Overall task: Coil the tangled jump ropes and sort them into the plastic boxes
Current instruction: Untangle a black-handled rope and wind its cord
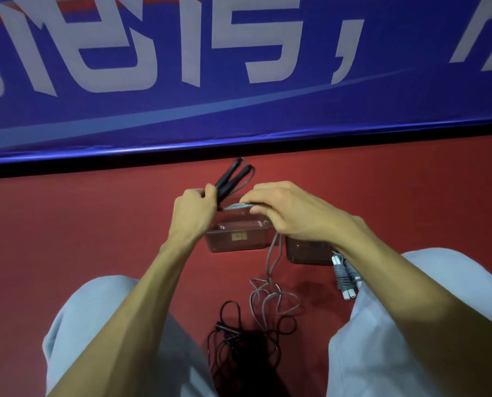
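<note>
My left hand [194, 212] grips two black jump-rope handles [233, 179] that stick up and away above the left plastic box [236, 242]. My right hand [285, 213] pinches a grey rope [273, 253] and holds its strands against the handles. That grey rope hangs down between the boxes into loose tangled loops [273, 302] on the red floor. A tangled black rope [239, 336] lies on the floor between my knees. A coiled grey rope with white handle ends [345, 277] lies by my right knee. A second plastic box [308, 252] sits partly hidden under my right wrist.
Both tinted clear boxes stand side by side on the red floor [96, 230]. A blue banner with large pale characters [239, 81] closes off the far side. My knees in light trousers [101, 325] frame the ropes left and right.
</note>
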Available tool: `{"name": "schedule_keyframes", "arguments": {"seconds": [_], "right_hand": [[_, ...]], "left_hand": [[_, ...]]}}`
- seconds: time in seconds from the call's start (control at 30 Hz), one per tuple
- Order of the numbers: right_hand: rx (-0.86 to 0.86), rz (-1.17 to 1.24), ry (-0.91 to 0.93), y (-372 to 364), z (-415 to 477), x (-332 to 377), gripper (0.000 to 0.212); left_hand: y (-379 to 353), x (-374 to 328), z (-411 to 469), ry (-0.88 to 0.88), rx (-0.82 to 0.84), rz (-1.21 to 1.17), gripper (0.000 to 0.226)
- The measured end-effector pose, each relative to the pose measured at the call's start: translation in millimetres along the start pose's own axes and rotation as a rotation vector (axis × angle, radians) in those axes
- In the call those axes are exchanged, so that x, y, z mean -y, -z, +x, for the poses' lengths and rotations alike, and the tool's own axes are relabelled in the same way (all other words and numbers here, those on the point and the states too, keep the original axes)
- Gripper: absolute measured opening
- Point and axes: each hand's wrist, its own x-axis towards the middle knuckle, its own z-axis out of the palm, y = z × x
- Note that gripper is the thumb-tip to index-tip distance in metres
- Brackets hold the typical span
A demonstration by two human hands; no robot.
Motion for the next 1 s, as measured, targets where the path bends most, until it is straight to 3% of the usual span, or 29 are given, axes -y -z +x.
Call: {"name": "schedule_keyframes", "arguments": {"seconds": [0.13,0.37,0.5,0.63,0.77,0.9,1.0], "right_hand": [[-0.181,-0.032,-0.061,6.4,-0.5,-2.1,0.021],[-0.295,-0.095,-0.216,-4.4,-1.6,-18.3,0.013],[-0.377,0.096,-0.389,-6.9,0.0,-21.2,0.009],[-0.278,0.281,-0.552,-15.8,4.2,-18.5,0.019],[-0.256,0.674,-0.677,-17.6,6.3,-14.3,0.023],[-0.395,0.477,-0.738,-15.8,9.1,-24.1,0.024],[-0.42,0.513,-0.807,-16.7,7.2,-31.7,0.025]], "left_hand": [[-2.5,-3.4,-7.3,-0.089,0.087,0.114,0.047],[-6.0,-4.8,-20.2,-0.329,0.221,0.42,0.046],[-1.7,-11.1,-24.9,-0.544,0.222,0.417,0.046],[3.6,-9.5,-26.2,-0.671,0.142,0.408,0.038],[3.4,-4.7,-27.0,-0.681,0.093,0.4,0.04],[-2.4,-3.2,-24.7,-0.563,0.167,0.278,0.044],[-3.9,2.9,-25.6,-0.606,0.292,0.197,0.06]]}}
